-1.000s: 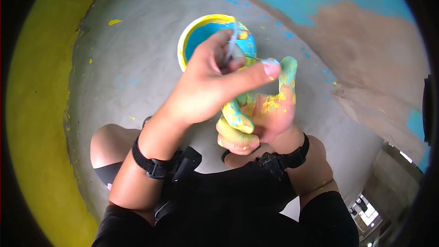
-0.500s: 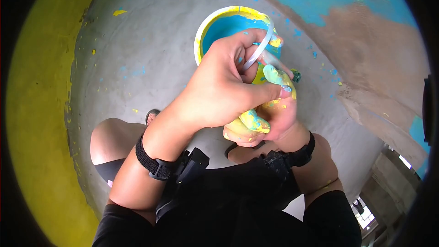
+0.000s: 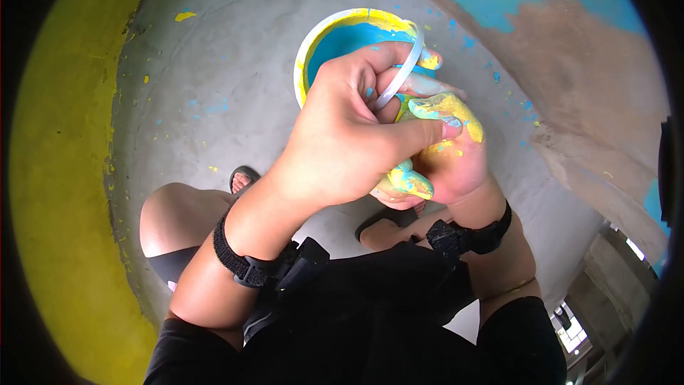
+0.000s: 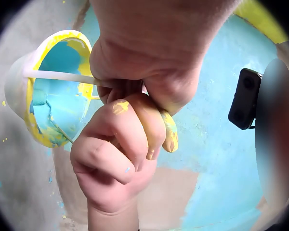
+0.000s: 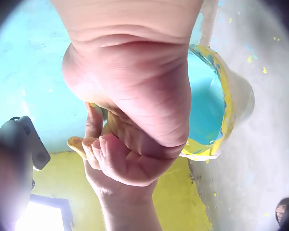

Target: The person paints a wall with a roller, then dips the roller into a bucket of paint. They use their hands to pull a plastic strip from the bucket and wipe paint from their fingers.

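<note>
White handle (image 3: pixel 407 67): left hand (image 3: pixel 338 135) fingers curled round it. Bucket (image 3: pixel 300 65): toward far edge of floor (image 3: pixel 206 64). Right hand (image 3: pixel 457 165): fingers curled, grip undeterminable. Bucket likely heavy, handle bendy, paint (image 3: pixel 343 41) slippery; grasp midspan.

Bucket (image 3: pixel 305 53), beyond the left hand (image 3: pixel 338 125): smooth plastic by its look, rim crusted unevenly
Handle (image 3: pixel 403 75), at the left fingers: smooth, milky, plastic-looking
Blue paint (image 3: pixel 338 41), beyond the left hand: smooth inside the bucket
Paint smears (image 3: pixel 456 110), on the right hand (image 3: pixel 456 171): thick, uneven
Floor (image 3: pixel 214 64), below both hands: smooth grey, cement-like, paint-flecked
Straps (image 3: pixel 231 251), behind each hand: black cloth, rough, matt
Shirt (image 3: pixel 370 299), behind both hands: soft black cloth, matt
</note>
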`<act>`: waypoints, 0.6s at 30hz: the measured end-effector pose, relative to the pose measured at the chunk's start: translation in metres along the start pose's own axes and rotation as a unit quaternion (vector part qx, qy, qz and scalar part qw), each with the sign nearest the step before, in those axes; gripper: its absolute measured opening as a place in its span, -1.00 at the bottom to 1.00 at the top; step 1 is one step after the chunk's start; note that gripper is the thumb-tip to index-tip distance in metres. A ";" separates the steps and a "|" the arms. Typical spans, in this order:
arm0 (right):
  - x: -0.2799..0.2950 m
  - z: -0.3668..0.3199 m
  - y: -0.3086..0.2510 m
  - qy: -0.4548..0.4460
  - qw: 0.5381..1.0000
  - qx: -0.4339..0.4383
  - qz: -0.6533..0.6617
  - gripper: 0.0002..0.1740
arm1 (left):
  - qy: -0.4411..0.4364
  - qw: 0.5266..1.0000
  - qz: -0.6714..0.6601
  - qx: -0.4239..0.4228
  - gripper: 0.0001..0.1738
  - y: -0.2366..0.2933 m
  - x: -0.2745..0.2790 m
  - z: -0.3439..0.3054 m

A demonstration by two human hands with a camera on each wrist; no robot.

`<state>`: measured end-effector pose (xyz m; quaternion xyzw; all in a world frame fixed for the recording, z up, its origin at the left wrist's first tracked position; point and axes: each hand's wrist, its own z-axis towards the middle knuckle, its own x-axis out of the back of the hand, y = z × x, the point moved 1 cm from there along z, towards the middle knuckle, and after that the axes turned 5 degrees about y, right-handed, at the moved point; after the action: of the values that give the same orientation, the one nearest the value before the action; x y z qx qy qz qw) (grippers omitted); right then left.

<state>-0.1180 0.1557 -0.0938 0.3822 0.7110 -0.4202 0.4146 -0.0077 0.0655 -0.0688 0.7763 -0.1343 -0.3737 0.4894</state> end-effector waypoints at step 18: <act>-0.006 -0.007 -0.017 0.222 0.853 0.282 -0.378 -0.59 | -0.014 0.998 -0.063 -0.027 -0.51 -0.003 -0.010 0.004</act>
<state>-0.1325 0.1553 -0.0811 0.2678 0.7246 -0.6310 -0.0711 -0.0178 0.0701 -0.0683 0.7643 -0.0822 -0.4183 0.4838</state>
